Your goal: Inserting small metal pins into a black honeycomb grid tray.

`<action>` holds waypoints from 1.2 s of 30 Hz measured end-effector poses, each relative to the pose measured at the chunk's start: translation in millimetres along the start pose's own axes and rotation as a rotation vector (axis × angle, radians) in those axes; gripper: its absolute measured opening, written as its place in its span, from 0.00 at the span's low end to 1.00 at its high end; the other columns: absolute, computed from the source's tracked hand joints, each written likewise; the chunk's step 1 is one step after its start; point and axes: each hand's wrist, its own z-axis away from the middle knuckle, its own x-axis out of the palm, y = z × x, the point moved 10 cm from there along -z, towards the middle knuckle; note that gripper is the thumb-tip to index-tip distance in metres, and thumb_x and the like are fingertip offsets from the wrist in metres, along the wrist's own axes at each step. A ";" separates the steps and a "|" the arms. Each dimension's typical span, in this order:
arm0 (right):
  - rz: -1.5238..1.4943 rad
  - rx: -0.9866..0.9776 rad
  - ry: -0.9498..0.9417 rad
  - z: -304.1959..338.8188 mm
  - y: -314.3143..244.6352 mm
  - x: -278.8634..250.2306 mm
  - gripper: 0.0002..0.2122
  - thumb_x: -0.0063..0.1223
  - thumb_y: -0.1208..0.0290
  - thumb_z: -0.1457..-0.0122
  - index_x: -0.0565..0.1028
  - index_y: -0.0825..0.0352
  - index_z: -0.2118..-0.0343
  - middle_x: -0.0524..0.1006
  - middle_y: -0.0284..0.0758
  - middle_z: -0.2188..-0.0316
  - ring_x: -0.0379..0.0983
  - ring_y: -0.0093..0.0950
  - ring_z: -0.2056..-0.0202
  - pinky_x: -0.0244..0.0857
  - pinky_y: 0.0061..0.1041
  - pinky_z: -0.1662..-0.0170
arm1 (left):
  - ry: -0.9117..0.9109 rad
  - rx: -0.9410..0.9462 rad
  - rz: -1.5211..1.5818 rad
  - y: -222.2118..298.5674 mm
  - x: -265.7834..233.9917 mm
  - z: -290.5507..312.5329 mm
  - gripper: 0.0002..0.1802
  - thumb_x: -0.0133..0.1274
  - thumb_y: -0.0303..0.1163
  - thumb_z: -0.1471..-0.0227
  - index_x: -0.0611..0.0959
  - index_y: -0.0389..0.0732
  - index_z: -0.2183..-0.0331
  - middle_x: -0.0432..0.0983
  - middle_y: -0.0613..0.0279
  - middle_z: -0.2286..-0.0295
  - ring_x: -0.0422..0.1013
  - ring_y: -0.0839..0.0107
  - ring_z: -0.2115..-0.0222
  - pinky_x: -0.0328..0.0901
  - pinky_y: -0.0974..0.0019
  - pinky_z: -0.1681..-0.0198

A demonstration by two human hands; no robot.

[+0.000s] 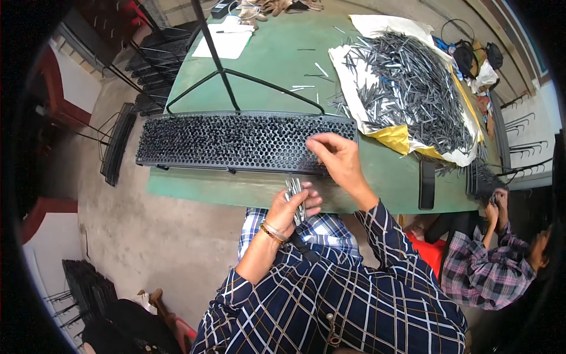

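A long black panel full of round holes lies along the near side of the green table, with a black wire frame rising from its far edge. Dark pieces crowd the holes on its left and middle, while holes toward the right look bare. My right hand hovers over the right end, thumb and fingertips pinched; anything between them is too small to make out. Just in front of the panel's near edge, my left hand is closed around a bundle of thin metallic strips, some fingers partly extended.
A white and yellow sack at the right bears a large heap of similar dark strips. Near the right table edge lies a black phone. White paper rests at the back left. Another person sits at the right, hands on a dark panel.
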 end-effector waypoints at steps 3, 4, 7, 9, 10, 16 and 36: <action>0.107 -0.213 0.049 -18.6 -21.0 9.5 0.06 0.56 0.75 0.47 0.78 0.71 0.68 0.76 0.32 0.76 0.68 0.16 0.77 0.61 0.16 0.75 | -0.001 -0.056 -0.064 -7.3 -5.6 3.8 0.16 0.47 0.26 0.45 0.70 0.35 0.54 0.73 0.53 0.65 0.74 0.62 0.64 0.73 0.57 0.60; 0.162 -0.286 0.077 -22.5 -22.5 14.0 0.06 0.56 0.75 0.47 0.78 0.71 0.68 0.76 0.33 0.76 0.69 0.17 0.77 0.62 0.17 0.74 | 0.020 -0.057 -0.052 -6.7 -8.6 6.8 0.16 0.48 0.26 0.45 0.69 0.36 0.54 0.74 0.53 0.65 0.74 0.66 0.67 0.73 0.63 0.65; 0.264 -0.365 0.114 -27.1 -23.3 16.4 0.05 0.56 0.75 0.47 0.78 0.70 0.68 0.76 0.35 0.75 0.70 0.20 0.77 0.62 0.18 0.74 | -0.004 -0.035 -0.095 -5.7 -13.9 5.7 0.16 0.49 0.27 0.46 0.69 0.37 0.54 0.74 0.54 0.66 0.71 0.72 0.72 0.68 0.71 0.73; 0.299 -0.374 0.129 -28.0 -20.4 17.5 0.05 0.56 0.75 0.47 0.78 0.70 0.68 0.76 0.35 0.75 0.70 0.21 0.77 0.63 0.18 0.74 | 0.000 -0.023 -0.093 -6.2 -18.2 3.7 0.15 0.49 0.27 0.46 0.70 0.37 0.55 0.75 0.55 0.67 0.69 0.74 0.73 0.66 0.73 0.75; 0.299 -0.374 0.126 -28.4 -18.4 18.6 0.05 0.56 0.75 0.47 0.78 0.70 0.68 0.76 0.35 0.75 0.70 0.21 0.77 0.63 0.18 0.74 | 0.002 -0.012 -0.093 -5.7 -20.1 2.7 0.15 0.50 0.27 0.46 0.70 0.37 0.56 0.75 0.55 0.67 0.68 0.77 0.75 0.63 0.75 0.77; 0.335 -0.395 0.111 -29.2 -13.4 22.7 0.05 0.57 0.75 0.48 0.78 0.69 0.69 0.77 0.35 0.73 0.73 0.25 0.74 0.66 0.21 0.71 | -0.042 -0.005 -0.112 -4.5 -13.3 -0.5 0.14 0.51 0.27 0.47 0.72 0.35 0.58 0.74 0.56 0.67 0.67 0.78 0.74 0.64 0.75 0.76; 0.653 -0.592 0.120 -12.6 -32.1 33.6 0.06 0.58 0.72 0.50 0.78 0.67 0.71 0.73 0.35 0.73 0.71 0.32 0.74 0.65 0.28 0.70 | 0.008 0.047 -0.073 13.4 -10.3 2.8 0.12 0.50 0.28 0.47 0.75 0.32 0.61 0.72 0.62 0.70 0.68 0.76 0.72 0.66 0.74 0.67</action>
